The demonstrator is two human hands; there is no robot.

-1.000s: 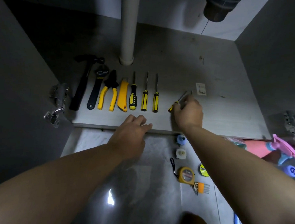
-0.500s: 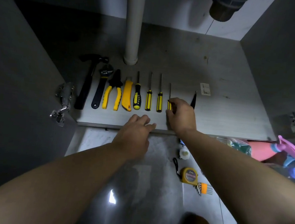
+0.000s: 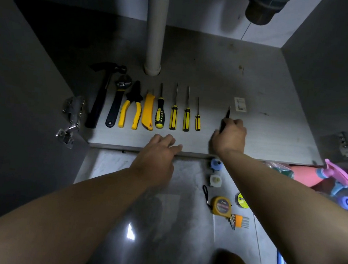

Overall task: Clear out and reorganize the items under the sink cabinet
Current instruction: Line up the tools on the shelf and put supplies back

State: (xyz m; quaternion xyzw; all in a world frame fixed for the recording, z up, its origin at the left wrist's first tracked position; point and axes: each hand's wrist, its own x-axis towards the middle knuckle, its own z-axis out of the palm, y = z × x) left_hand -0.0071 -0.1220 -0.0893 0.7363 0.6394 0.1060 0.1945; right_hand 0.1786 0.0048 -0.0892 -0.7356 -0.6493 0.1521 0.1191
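Right hand (image 3: 229,136) is clenched round the lower end of a dark slim tool (image 3: 226,116), its tip poking out past the knuckles toward the back wall. What sort of tool it is, can't tell. Hand and tool sit on the cabinet floor (image 3: 267,87), fwd and right of the white drain pipe (image 3: 154,46).

Left hand (image 3: 158,153), fingers loose & holding nothing, lies at the floor's front lip, fwd of the pipe.

Between hands and pipe runs a tidy row, handles to the front. Fwd-right of the pipe: a small screwdriver (image 3: 197,123) nearest the held tool but apart from it, then a long screwdriver (image 3: 186,120), its twin (image 3: 173,118) and a fat black-grip screwdriver (image 3: 160,116). Straight fwd of the pipe: a yellow utility knife (image 3: 148,112). Fwd-left: yellow-handled pliers (image 3: 131,109), an adj. wrench (image 3: 116,103) and a black hammer (image 3: 100,96), farthest left.

A small white card (image 3: 240,104) lies right of the pipe, just behind the tool's tip.

On the room tiles, well fwd-right of the pipe: a blue roll (image 3: 216,164), a white roll (image 3: 215,180), a yellow tape measure (image 3: 221,205) with a hex-key set (image 3: 238,220) just beside it. Far right, a pink spray bottle (image 3: 312,175) lies on its side.
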